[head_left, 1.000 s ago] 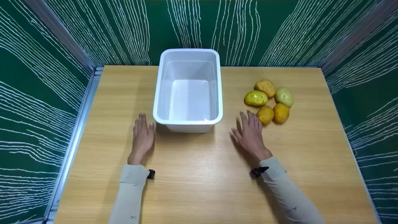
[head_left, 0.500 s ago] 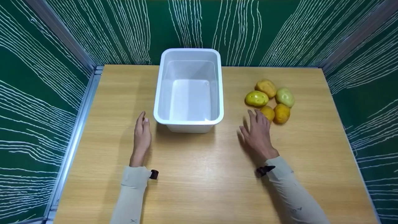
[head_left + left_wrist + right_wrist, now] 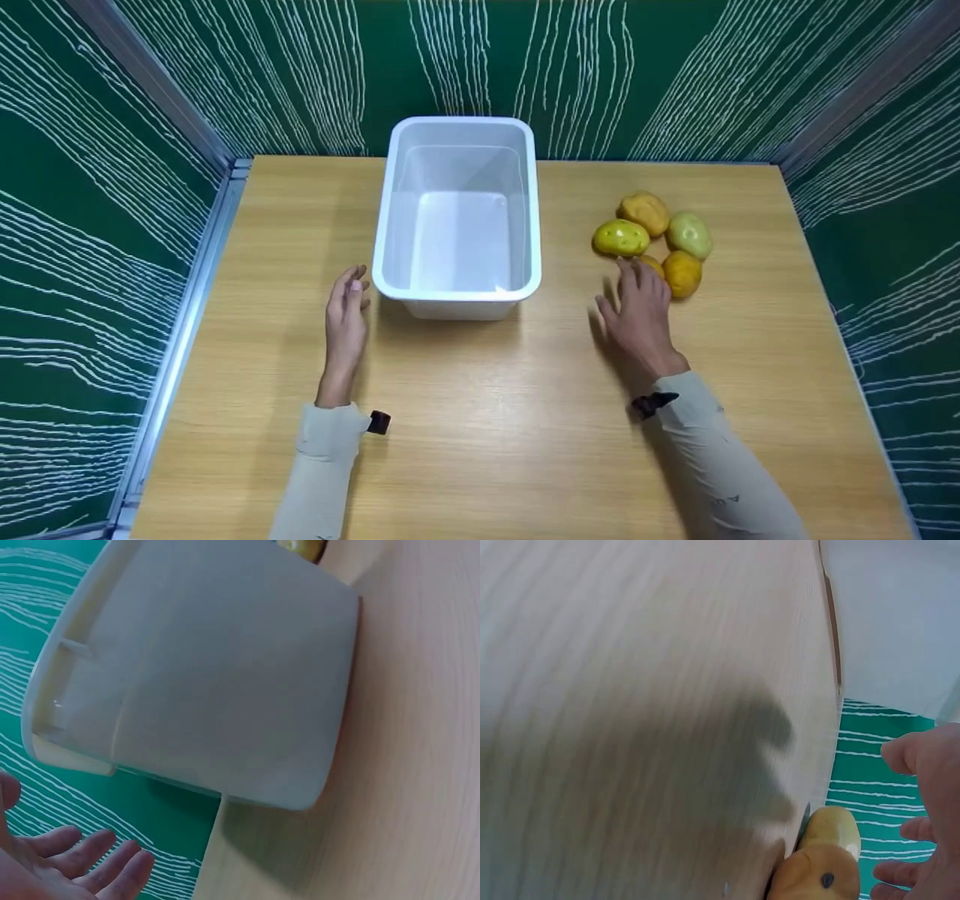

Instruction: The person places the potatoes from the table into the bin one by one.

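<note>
Hovering wide, maybe to suit round food (image 3: 683, 275) near the back right corner of the worktop (image 3: 480, 420), the right hand (image 3: 641, 319) is empty. The loose left hand (image 3: 346, 322), also empty, is by the tub (image 3: 457, 295).

Smooth plastic tub (image 3: 460, 310) beside left hand (image 3: 346, 326); glossy yellow-green produce (image 3: 621, 237) past right hand (image 3: 642, 315); wood-grain tabletop (image 3: 480, 420) under both, satiny.

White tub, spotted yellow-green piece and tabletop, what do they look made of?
White tub: probably molded plastic, smooth with slight sheen; rounded corners suggest it.
Spotted yellow-green piece: glossy surface with highlights; real produce or imitation, I can't tell.
Tabletop: wood or wood-look laminate, satin; fine grain streaks and soft glare.
</note>
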Demonstrator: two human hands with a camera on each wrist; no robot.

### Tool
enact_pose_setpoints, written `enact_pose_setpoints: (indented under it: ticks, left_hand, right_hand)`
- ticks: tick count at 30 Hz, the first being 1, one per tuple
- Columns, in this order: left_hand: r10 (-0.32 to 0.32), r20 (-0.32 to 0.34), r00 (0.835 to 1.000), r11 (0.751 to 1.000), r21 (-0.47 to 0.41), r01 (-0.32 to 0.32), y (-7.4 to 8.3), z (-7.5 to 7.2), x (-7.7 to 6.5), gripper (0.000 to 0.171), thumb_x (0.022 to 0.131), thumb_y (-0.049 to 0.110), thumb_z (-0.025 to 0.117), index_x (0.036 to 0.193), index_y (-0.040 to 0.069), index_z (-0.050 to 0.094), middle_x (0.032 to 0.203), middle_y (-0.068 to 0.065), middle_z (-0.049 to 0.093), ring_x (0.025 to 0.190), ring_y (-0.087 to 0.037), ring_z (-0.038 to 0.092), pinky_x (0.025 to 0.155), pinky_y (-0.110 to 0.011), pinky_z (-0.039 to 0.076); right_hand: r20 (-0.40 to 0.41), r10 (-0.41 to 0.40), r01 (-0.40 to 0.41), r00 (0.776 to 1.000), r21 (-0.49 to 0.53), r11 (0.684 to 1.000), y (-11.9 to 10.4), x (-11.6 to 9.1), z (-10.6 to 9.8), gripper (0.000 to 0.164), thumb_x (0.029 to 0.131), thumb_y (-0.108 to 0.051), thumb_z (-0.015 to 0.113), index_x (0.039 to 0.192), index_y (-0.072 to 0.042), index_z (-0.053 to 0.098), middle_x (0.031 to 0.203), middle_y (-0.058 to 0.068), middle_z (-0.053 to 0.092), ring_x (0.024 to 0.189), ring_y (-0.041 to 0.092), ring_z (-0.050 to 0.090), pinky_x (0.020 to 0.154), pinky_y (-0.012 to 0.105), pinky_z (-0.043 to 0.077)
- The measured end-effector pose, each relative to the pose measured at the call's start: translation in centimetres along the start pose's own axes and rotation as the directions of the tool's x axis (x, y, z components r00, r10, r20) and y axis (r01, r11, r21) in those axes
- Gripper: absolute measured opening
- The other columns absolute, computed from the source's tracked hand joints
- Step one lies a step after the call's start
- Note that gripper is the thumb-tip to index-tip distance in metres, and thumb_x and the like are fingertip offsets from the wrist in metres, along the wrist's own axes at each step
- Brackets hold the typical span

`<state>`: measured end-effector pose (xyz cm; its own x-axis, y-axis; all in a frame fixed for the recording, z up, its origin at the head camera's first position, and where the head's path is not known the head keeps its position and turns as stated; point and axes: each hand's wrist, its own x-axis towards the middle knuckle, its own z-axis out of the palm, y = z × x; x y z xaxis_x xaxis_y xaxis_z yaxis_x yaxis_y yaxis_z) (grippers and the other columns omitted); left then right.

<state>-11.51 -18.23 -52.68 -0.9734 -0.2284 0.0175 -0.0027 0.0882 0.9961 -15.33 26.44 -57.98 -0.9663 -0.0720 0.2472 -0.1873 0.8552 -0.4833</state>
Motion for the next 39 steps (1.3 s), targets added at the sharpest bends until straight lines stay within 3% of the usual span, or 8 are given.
enact_pose_setpoints:
  ticks: [5, 11, 23, 26, 33, 39]
  left_hand:
    - [0.021, 0.002, 1.000, 1.000, -0.017, -0.021, 1.0, 0.4, -0.4, 0.050, 0.116, 0.020, 0.035, 0.156, -0.010, 0.037, 0.157, -0.024, 0.048, 0.138, -0.039, 0.053, 0.113, -0.050, 0.050]
    - [0.017, 0.001, 1.000, 0.999, -0.038, -0.017, 2.0, 0.9, -0.7, 0.048, 0.114, 0.015, 0.039, 0.155, -0.010, 0.038, 0.156, -0.023, 0.050, 0.137, -0.033, 0.053, 0.108, -0.042, 0.053]
    - [-0.010, -0.009, 1.000, 0.995, -0.103, 0.009, 3.2, 1.3, -0.9, 0.047, 0.111, 0.008, 0.043, 0.153, -0.012, 0.040, 0.152, -0.027, 0.052, 0.134, -0.038, 0.057, 0.097, -0.028, 0.059]
    - [-0.040, -0.015, 0.999, 0.992, -0.119, 0.038, 3.5, 1.3, -0.8, 0.046, 0.111, 0.008, 0.043, 0.153, -0.011, 0.042, 0.152, -0.026, 0.053, 0.132, -0.035, 0.058, 0.095, -0.027, 0.059]
    - [-0.088, -0.032, 0.996, 0.981, -0.177, 0.081, 3.8, 1.4, -0.6, 0.042, 0.110, 0.005, 0.048, 0.150, -0.008, 0.047, 0.148, -0.026, 0.055, 0.115, -0.021, 0.064, 0.089, -0.028, 0.062]
    - [-0.110, -0.040, 0.993, 0.973, -0.209, 0.100, 3.7, 1.6, -0.5, 0.050, 0.100, -0.006, 0.057, 0.149, -0.009, 0.047, 0.141, -0.024, 0.057, 0.097, -0.012, 0.064, 0.087, -0.029, 0.064]
  right_hand:
    - [0.011, 0.020, -0.020, 1.000, -0.013, 1.000, 0.5, 0.3, -0.5, 0.068, 0.099, -0.019, 0.074, 0.154, 0.004, 0.043, 0.155, 0.030, 0.038, 0.143, 0.048, 0.034, 0.126, 0.064, 0.023]
    - [0.032, 0.041, -0.040, 0.999, -0.033, 0.999, 0.9, 1.1, -1.1, 0.067, 0.099, -0.020, 0.073, 0.154, 0.005, 0.043, 0.157, 0.030, 0.036, 0.144, 0.050, 0.033, 0.126, 0.065, 0.023]
    - [0.037, 0.019, -0.017, 0.999, -0.051, 0.999, 1.4, 2.2, -2.0, 0.065, 0.100, -0.018, 0.072, 0.152, 0.006, 0.042, 0.154, 0.034, 0.038, 0.141, 0.054, 0.035, 0.122, 0.067, 0.025]
    - [0.044, 0.026, -0.023, 0.999, -0.053, 0.998, 1.5, 2.3, -2.1, 0.064, 0.100, -0.018, 0.071, 0.152, 0.006, 0.042, 0.154, 0.034, 0.038, 0.141, 0.054, 0.035, 0.121, 0.068, 0.025]
    - [0.070, 0.044, -0.039, 0.997, -0.068, 0.997, 1.8, 3.0, -2.7, 0.067, 0.101, -0.020, 0.069, 0.156, 0.006, 0.040, 0.155, 0.034, 0.037, 0.142, 0.053, 0.033, 0.124, 0.067, 0.022]
    - [0.095, 0.058, -0.053, 0.994, -0.057, 0.997, 2.1, 3.6, -3.1, 0.069, 0.100, -0.021, 0.066, 0.157, 0.006, 0.038, 0.155, 0.033, 0.036, 0.144, 0.052, 0.031, 0.126, 0.066, 0.019]
